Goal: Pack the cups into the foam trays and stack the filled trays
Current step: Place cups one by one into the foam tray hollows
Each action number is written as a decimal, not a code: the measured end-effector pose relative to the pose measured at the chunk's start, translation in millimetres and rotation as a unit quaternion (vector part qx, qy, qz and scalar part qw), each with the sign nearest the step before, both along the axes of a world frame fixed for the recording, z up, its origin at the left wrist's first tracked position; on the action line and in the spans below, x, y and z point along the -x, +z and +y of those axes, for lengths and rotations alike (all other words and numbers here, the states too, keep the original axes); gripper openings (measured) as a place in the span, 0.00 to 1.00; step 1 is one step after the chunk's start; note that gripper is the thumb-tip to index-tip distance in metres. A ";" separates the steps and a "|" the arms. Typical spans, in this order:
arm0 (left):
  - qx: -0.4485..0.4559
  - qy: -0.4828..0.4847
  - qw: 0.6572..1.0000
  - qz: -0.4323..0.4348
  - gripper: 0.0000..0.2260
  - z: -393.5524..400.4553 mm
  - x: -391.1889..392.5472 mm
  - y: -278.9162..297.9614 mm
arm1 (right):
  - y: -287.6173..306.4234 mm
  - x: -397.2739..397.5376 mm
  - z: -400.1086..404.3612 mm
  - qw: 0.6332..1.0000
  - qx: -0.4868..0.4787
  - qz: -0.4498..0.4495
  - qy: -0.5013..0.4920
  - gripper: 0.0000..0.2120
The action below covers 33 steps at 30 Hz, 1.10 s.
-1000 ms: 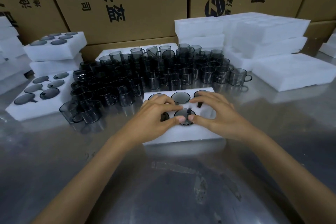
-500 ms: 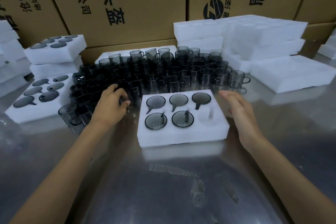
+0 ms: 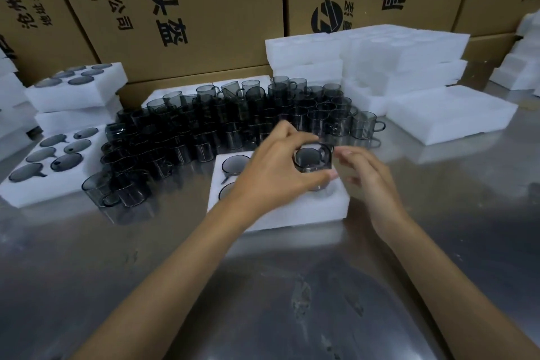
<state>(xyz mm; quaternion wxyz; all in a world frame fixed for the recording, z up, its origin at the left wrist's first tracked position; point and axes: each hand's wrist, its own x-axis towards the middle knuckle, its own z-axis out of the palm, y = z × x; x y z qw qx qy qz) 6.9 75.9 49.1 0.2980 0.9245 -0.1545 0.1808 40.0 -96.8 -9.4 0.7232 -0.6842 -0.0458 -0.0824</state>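
Your left hand [image 3: 271,172] has crossed from the loose cups to the white six-pocket foam tray [image 3: 306,209], fingers curled around a smoky grey glass cup [image 3: 312,158] above the last empty pocket, front right; your right hand [image 3: 365,181] hovers alongside, fingers loose, likely to guide it.

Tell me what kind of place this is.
Probably a packing area in a factory or warehouse: printed cartons stacked behind a steel table, dozens of identical smoked-glass cups, and stacks of white foam trays.
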 end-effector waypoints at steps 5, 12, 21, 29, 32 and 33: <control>-0.045 0.000 0.999 0.002 0.26 -15.0 -7.8 -16.1 | -1.0 4.6 -1.3 1.000 -0.003 0.010 -0.002 0.11; -0.062 0.018 0.997 -0.047 0.27 -18.7 -9.1 -24.6 | -5.1 4.1 -1.2 1.000 -0.012 0.019 0.020 0.09; -0.130 0.066 0.987 -0.071 0.34 -19.0 -3.0 -39.2 | -7.2 5.4 0.7 0.997 -0.023 0.068 0.034 0.08; -0.165 0.071 0.983 -0.019 0.33 -10.1 -0.9 -47.1 | -7.8 9.1 -1.1 0.993 0.024 0.103 0.057 0.09; -0.171 0.083 0.982 -0.018 0.30 -9.8 0.7 -50.6 | -8.6 8.6 -4.4 0.993 0.024 0.098 0.063 0.10; -0.168 0.083 0.982 -0.016 0.29 -9.7 1.2 -50.4 | -8.7 9.0 -4.5 0.993 0.026 0.100 0.062 0.10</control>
